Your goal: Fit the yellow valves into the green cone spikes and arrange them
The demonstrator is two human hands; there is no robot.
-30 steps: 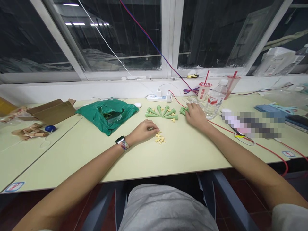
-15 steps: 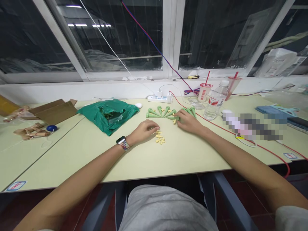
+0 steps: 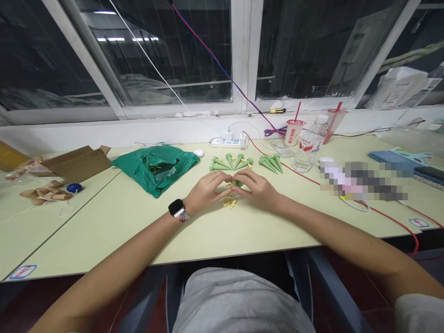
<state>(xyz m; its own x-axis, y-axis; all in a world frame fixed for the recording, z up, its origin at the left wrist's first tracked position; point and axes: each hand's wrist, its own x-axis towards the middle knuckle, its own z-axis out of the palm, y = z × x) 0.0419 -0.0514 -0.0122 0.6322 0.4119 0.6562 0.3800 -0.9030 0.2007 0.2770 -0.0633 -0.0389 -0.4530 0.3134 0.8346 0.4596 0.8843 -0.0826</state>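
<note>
My left hand (image 3: pixel 207 190) and my right hand (image 3: pixel 258 188) meet over the table, fingertips nearly touching. Between the right fingers is a green watering spike (image 3: pixel 238 183), mostly covered by them. A small yellow valve (image 3: pixel 229 185) sits at the left fingertips, against the spike; whether the two are joined I cannot tell. Just below the hands lies a small pile of yellow valves (image 3: pixel 230 203). Beyond them, green spikes with yellow valves (image 3: pixel 238 161) fan out on the table, and to their right lie several more green spikes (image 3: pixel 271 163).
A torn green plastic bag (image 3: pixel 137 169) lies to the left, near a cardboard box (image 3: pixel 79 164) and wooden pieces on string (image 3: pixel 48 192). A power strip (image 3: pixel 229 143) runs along the wall. At right stand a water bottle (image 3: pixel 310 147) and drink cups (image 3: pixel 294 133); a red cable (image 3: pixel 314 179) crosses the table.
My right hand has come back from the green spikes to the middle, bringing one spike. My left hand has moved slightly right and up to meet it, its fingers now on a yellow valve.
</note>
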